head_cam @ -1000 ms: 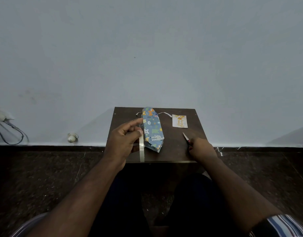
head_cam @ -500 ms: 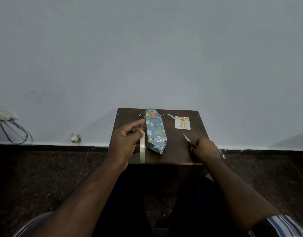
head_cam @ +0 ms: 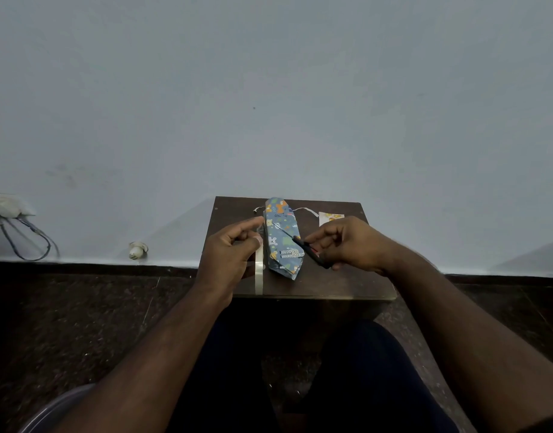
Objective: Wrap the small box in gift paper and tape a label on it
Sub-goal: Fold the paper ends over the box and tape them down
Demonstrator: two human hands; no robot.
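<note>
The box wrapped in blue patterned gift paper point(head_cam: 281, 237) lies lengthwise on the small dark table point(head_cam: 347, 282). My left hand point(head_cam: 230, 253) holds a roll of clear tape point(head_cam: 259, 271) upright at the box's left side, with a strip of tape pinched at the fingertips. My right hand point(head_cam: 347, 242) grips red-handled scissors point(head_cam: 303, 245), whose blades reach over the box toward the tape strip. The white and orange label point(head_cam: 330, 217) lies at the back right, partly hidden behind my right hand.
The table stands against a pale wall. Thin white paper strips point(head_cam: 306, 210) lie behind the box. Cables point(head_cam: 25, 239) and a white plug point(head_cam: 136, 250) lie on the floor edge at left. My knees are below the table's front edge.
My right hand lifted the scissors off the table and swung them left over the box toward the tape. My left hand stays on the tape roll.
</note>
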